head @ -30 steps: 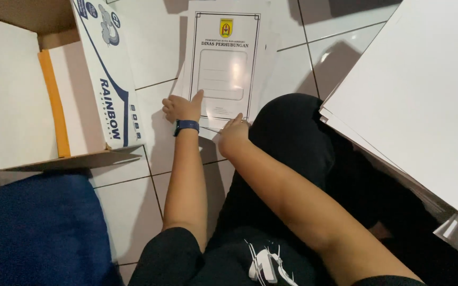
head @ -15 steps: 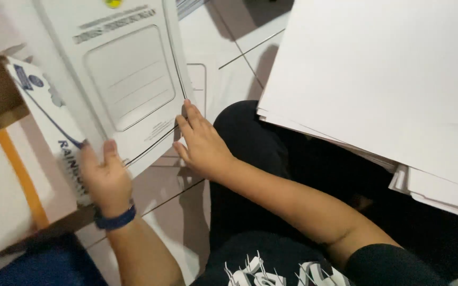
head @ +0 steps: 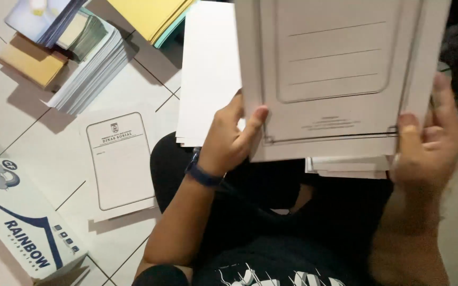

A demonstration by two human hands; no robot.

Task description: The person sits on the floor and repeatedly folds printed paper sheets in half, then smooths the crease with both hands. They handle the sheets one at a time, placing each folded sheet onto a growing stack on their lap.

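Currently, left to right: cardboard box flap [head: 25, 222] lying at the floor's lower left corner. Paper stacks [head: 88, 58] resting beyond it, yellow folders [head: 149, 16] behind. Single printed cover sheet [head: 120, 164] lying flat on the tiles [head: 6, 106], apart from both hands. Left hand [head: 231, 140] gripping the lower left edge of the raised white folder [head: 335, 79], thumb pressing its front. Right hand [head: 428, 143] clasping the lower right edge, fingers wrapped around. Folder being held up between both hands, above the lap. Loose sheets [head: 348, 165] showing beneath the folder, likely slipping out if tilted or the grip loosened.
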